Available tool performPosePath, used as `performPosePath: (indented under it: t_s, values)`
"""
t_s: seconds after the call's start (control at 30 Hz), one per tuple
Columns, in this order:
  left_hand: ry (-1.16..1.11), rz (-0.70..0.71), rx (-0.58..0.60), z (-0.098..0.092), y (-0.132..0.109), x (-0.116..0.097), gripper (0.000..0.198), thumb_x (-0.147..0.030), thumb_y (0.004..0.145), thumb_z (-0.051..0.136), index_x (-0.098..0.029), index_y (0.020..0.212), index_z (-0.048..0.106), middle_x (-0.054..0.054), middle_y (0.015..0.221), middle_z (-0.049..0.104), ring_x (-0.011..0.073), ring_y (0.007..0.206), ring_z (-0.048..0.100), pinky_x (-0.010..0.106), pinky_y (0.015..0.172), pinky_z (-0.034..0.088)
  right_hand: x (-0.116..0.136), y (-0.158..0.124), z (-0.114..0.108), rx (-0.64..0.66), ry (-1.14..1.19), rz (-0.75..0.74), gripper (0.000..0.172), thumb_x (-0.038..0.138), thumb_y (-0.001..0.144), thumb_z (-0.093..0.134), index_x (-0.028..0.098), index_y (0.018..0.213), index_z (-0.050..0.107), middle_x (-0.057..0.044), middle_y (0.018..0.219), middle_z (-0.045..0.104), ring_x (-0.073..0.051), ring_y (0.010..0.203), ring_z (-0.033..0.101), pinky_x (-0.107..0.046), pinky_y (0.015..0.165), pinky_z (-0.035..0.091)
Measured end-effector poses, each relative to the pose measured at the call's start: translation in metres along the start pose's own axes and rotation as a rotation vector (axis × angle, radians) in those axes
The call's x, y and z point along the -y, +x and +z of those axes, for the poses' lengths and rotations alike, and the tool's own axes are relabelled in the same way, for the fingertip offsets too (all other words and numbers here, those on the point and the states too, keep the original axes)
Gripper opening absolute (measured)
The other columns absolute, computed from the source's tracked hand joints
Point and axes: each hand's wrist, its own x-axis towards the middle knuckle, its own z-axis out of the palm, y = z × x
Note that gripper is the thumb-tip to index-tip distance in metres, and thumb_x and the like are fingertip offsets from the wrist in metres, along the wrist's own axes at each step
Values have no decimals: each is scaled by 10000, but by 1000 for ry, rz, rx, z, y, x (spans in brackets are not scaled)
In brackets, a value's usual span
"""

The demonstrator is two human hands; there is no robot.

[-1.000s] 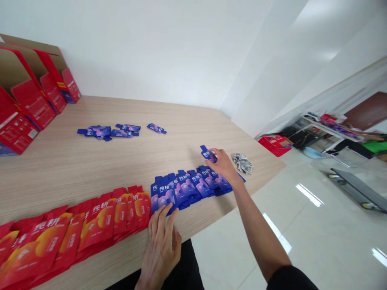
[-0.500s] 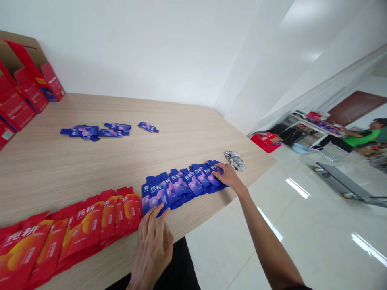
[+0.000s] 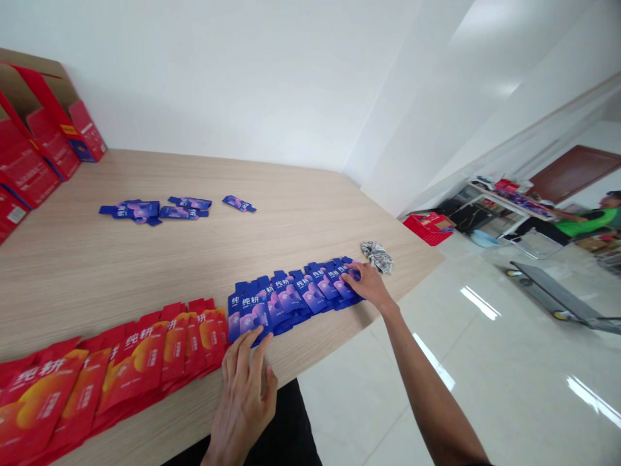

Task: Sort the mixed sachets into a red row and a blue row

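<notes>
A row of overlapping flat blue cartons [image 3: 309, 293] with purple print and top tabs runs along the front edge of the table. At its right end, my right hand [image 3: 367, 283] is closed with thumb and fingers on the last blue carton [image 3: 343, 270]; part of that carton is hidden. My left hand [image 3: 248, 382] lies with fingers stretched out, the tips touching the lower edge of the left-end blue carton [image 3: 253, 314]. A row of overlapping flat red cartons [image 3: 133, 366] with orange print continues to the left of the blue ones.
Several loose blue cartons [image 3: 138, 209] lie farther back on the wooden table [image 3: 291, 220]. Red boxes [image 3: 36, 149] stand at the back left. A crumpled grey cloth [image 3: 376, 257] lies near the right edge. Beyond are a red basket [image 3: 429, 228], a trolley [image 3: 557, 294] and a seated person [image 3: 589, 220].
The view has shifted very slightly. Both hands stay at almost the same places on the blue row, with the right fingers a touch changed at the end carton.
</notes>
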Motion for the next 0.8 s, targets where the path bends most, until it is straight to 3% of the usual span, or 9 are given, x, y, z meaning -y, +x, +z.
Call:
performPosePath:
  t_s: [0.17,0.27,0.37,0.47,0.6,0.73,0.8]
  values:
    - [-10,-19,-5,-1,0,-1,466,-91,1000,489,-189,1454,534,156,1440,593,328,1369,525,538,1119,484,1,0,-8,-12,-15,-31,355,432,956,669,224,1230,756,-138,1168,707,-315,1155,666,-447,1054,487]
    - [-32,33,-35,-6,0,-4,459,-57,968,486,-197,1396,579,133,1381,647,294,1323,560,477,1076,521,28,14,-19,-50,-7,-166,327,405,978,629,206,1208,750,-144,1151,707,-320,1130,660,-465,1071,476]
    - [-54,63,-94,-11,1,-9,439,-31,927,488,-225,1291,640,98,1272,711,268,1242,606,455,1051,523,96,48,-24,-34,92,-430,289,360,996,600,238,1221,734,-117,1207,698,-298,1162,630,-441,1107,453]
    - [-60,41,-124,-10,1,-11,405,-47,908,505,-239,1221,675,82,1220,739,265,1209,623,464,1066,493,193,98,-14,101,160,-608,264,332,1007,592,246,1215,730,-93,1209,691,-268,1177,615,-403,1131,436]
    - [5,60,-159,3,-5,-3,375,-78,898,537,-242,1194,700,69,1230,749,253,1213,622,437,1092,460,305,172,20,209,81,-515,334,340,1010,595,226,1313,678,-127,1370,620,-295,1334,535,-406,1145,422]
    - [74,180,-260,35,-15,4,224,-143,938,580,-255,1072,722,43,1041,766,214,1077,670,389,1066,476,359,229,60,239,53,-432,543,405,1013,576,136,1480,519,-226,1465,563,-364,1381,502,-472,1137,429]
    - [61,129,-522,58,-18,1,188,-147,956,562,-268,880,684,2,836,728,184,875,672,369,1004,511,369,248,78,262,45,-411,617,411,1018,560,97,1534,437,-262,1498,539,-382,1394,493,-504,1147,417]
